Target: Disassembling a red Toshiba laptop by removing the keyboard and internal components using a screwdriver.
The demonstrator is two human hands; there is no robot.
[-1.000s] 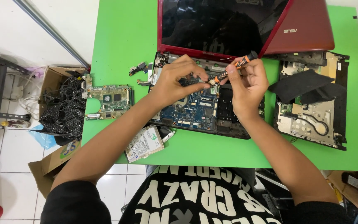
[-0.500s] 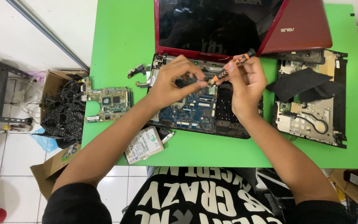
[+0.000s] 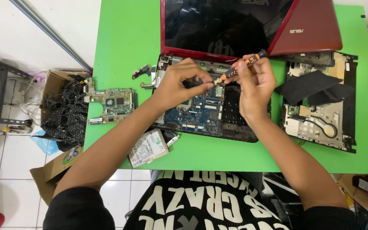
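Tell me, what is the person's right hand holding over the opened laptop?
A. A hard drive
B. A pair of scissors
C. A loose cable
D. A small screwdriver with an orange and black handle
D: the right hand pinches a small screwdriver with an orange and black handle, its tip meeting the left hand above the blue circuit board; the hard drive lies untouched on the table.

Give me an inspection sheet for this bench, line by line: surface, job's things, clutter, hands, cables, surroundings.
Surface: green table, crowded.
Job's things: opened red laptop, blue board exposed; orange-handled screwdriver angled onto a small part at the fingertips.
Clutter: loose green board, hard drive, second dismantled chassis, small brackets.
Hands: left hand pinches the small part; right hand grips the screwdriver.
Cables: black cord in the chassis; tangle in a cardboard box.
Surroundings: white tiled floor, metal frame at left.
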